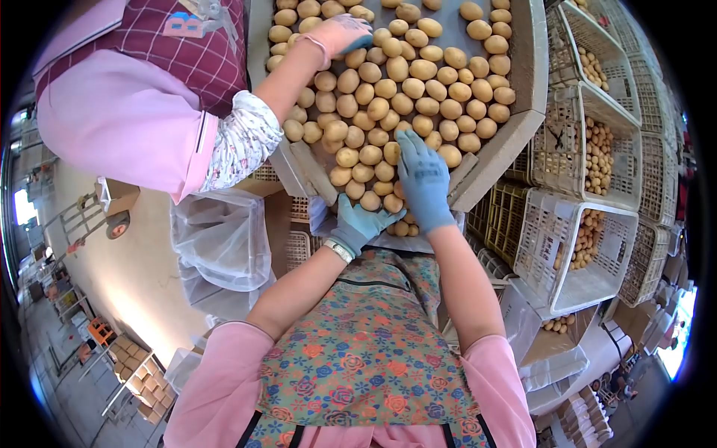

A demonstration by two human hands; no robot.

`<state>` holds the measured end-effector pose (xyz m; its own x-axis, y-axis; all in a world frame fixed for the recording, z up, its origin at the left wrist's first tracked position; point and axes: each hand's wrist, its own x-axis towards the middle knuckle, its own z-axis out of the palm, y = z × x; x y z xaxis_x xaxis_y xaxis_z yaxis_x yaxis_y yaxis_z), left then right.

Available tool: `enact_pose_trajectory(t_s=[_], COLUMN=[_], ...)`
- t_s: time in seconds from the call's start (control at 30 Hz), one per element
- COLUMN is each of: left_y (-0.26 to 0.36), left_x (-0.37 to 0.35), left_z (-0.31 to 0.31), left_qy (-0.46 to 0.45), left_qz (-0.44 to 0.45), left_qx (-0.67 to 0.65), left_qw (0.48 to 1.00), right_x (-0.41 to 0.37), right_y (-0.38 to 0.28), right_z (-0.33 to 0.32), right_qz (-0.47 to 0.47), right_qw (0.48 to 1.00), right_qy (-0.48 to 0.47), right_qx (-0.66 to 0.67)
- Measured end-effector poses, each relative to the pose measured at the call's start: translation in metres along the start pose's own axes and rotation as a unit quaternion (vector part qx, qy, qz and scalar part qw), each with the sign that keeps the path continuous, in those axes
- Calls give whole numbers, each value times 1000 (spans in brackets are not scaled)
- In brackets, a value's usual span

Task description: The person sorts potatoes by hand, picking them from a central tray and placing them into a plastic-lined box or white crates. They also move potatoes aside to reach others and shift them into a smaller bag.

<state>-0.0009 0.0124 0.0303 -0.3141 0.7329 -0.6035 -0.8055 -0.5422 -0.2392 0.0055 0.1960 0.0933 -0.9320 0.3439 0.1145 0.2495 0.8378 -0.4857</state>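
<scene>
Potatoes (396, 82), small, round and tan, fill a grey sorting tray (523, 82), seen from above through a camera on the person's head.

The right hand (424, 179), in a blue glove, lies palm down on the potatoes at the tray's narrow near mouth. Its fingers are stretched flat and open, closing on nothing. Potatoes touch its fingertips and sit just beside it on both sides.

The left hand (362, 222), also in a blue glove, is just below the right hand, beside its wrist and under the tray's mouth. Its fingers are spread, its thumb is raised, and it is loosely open with no potato in it. A few loose potatoes (403, 226) show between the two hands, just past the left thumb and below the tray's lip. What they lie in is hidden.

Well beyond the right fingertips, at the tray's far side, a co-worker's hand (340, 33) in a pink glove rests on the potatoes. Its bare forearm runs back to a patterned sleeve (243, 138).

On the outer side of the right hand, well apart from it, white and yellow plastic crates (590, 254) stand stacked, several with potatoes inside. On the outer side of the left hand, a clear plastic bag (220, 239) hangs open. Behind both wrists, a floral apron (358, 351) covers the person's front.
</scene>
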Motion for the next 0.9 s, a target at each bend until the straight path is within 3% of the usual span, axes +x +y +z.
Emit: enact_pose_trajectory(t_s=[0.03,0.1,0.13,0.17,0.27,0.33,0.4,0.5,0.53,0.57,0.6,0.67,0.7,0.73,0.77,0.8,0.83,0.87,0.9], left_y=[-1,3,6,7,3,3,3,2,3,4,4,4,5,7,7,6,5,3,2], left_x=[-1,1,4,4,-4,-3,-2,-6,-8,-10,-12,-12,-8,0,4,1,-3,-5,-5], left_z=[1,-5,-9,-14,3,-9,-12,-1,4,9,12,17,9,-9,-20,-16,-8,-1,3], left_qy=[-8,19,43,11,32,-3,-39,-86,-59,-29,3,67,66,43,18,16,31,44,40], left_qz=[13,17,16,19,10,5,-1,54,84,113,135,162,161,220,273,268,287,306,303], left_qx=[6,25,42,67,52,35,24,115,326,519,687,919,920,857,777,779,820,855,857], left_qw=[1000,999,998,997,998,999,999,988,940,847,714,354,352,464,567,566,494,416,415], right_x=[7,17,19,19,27,40,49,42,34,25,12,-37,-71,-107,-138,-169,-208,-241,-276], right_y=[0,-5,-8,-8,-15,-23,-18,5,12,15,6,-8,-12,-16,-17,-14,1,17,41], right_z=[9,26,33,37,32,26,26,19,12,8,-7,-26,-29,-31,-40,-52,-54,-62,-63], right_qz=[0,-29,-28,-29,-9,32,29,26,-17,-61,-55,-28,-33,-36,34,105,159,268,312], right_qw=[1000,972,960,959,955,939,948,971,993,998,996,996,998,999,995,981,974,936,913], right_qy=[0,-98,-116,-116,-134,-206,-210,-178,-84,11,49,29,15,0,-74,-147,-144,-226,-245], right_qx=[4,-212,-255,-255,-265,-272,-238,-160,-79,3,47,81,58,34,53,70,71,-28,-95])
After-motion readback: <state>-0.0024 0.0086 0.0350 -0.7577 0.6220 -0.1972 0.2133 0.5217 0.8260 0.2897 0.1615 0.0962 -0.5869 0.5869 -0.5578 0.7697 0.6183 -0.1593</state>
